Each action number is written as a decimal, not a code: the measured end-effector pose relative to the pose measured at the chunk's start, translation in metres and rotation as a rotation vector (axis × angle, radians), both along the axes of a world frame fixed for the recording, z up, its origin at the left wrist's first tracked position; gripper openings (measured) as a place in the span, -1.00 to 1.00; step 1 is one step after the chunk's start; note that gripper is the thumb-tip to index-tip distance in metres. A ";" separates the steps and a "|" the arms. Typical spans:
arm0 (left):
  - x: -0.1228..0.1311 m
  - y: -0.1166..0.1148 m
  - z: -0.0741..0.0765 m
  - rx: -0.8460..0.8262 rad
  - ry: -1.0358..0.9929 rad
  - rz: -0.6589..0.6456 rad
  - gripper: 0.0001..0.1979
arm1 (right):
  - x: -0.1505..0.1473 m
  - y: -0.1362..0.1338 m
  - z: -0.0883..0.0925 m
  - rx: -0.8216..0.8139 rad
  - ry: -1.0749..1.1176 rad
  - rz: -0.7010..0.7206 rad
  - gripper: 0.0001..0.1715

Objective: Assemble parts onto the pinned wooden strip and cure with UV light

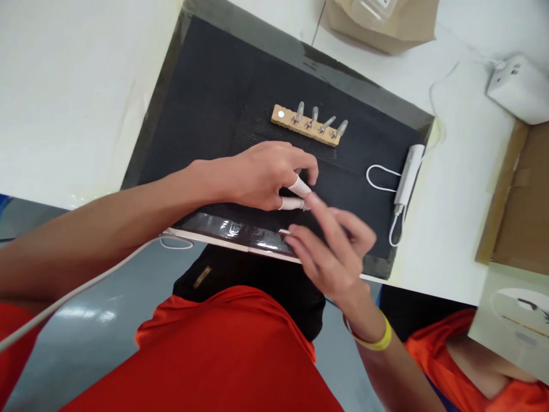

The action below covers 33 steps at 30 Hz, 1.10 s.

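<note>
Left hand [268, 174], yours: over the black mat [210, 86], two digits in white covers [299, 186], their tips converging; you cannot tell whether they close on anything, the meeting point being partly hidden. Right hand [337, 257], yours: yellow band [382, 341] at the wrist, one fingertip at the covered tips, a small white piece [283, 232] at other fingertips; you cannot tell whether it is gripped. Strip [315, 131], brown: on the mat beyond your left hand, apart from both hands, carrying four clear tubes [301, 111]. White device [410, 171], cabled: at the mat's right edge. Paper bag [398, 41]: beyond the mat, on the white table [77, 86].
</note>
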<state>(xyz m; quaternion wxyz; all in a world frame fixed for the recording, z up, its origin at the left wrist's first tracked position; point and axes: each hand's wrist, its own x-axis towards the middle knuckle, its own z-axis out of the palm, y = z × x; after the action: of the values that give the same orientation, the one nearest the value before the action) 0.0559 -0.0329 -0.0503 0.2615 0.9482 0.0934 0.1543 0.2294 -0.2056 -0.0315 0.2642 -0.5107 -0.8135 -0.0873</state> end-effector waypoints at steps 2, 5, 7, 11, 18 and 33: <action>0.000 -0.001 0.000 -0.001 -0.008 0.019 -0.81 | 0.008 0.008 0.000 0.049 0.042 -0.099 -0.79; 0.001 -0.003 0.001 -0.006 -0.033 0.032 -0.82 | 0.020 0.018 -0.002 0.132 0.069 -0.213 -0.85; 0.001 -0.003 0.001 -0.016 -0.037 0.033 -0.83 | 0.019 0.016 -0.003 0.117 0.055 -0.233 -0.86; 0.000 -0.002 0.002 -0.047 0.005 0.032 -0.83 | 0.002 -0.003 -0.001 -0.026 -0.008 -0.082 -0.74; 0.001 -0.001 0.003 -0.053 -0.035 0.023 -0.82 | 0.014 0.012 0.001 0.079 0.051 -0.159 -0.77; 0.000 -0.002 0.001 0.038 -0.047 0.014 -0.79 | 0.013 0.013 0.002 0.114 0.055 -0.170 -0.82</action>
<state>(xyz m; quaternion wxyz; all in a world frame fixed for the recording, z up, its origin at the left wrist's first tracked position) 0.0562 -0.0349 -0.0491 0.2443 0.9485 0.0911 0.1801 0.2426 -0.1925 -0.0299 0.3064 -0.5643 -0.7534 -0.1415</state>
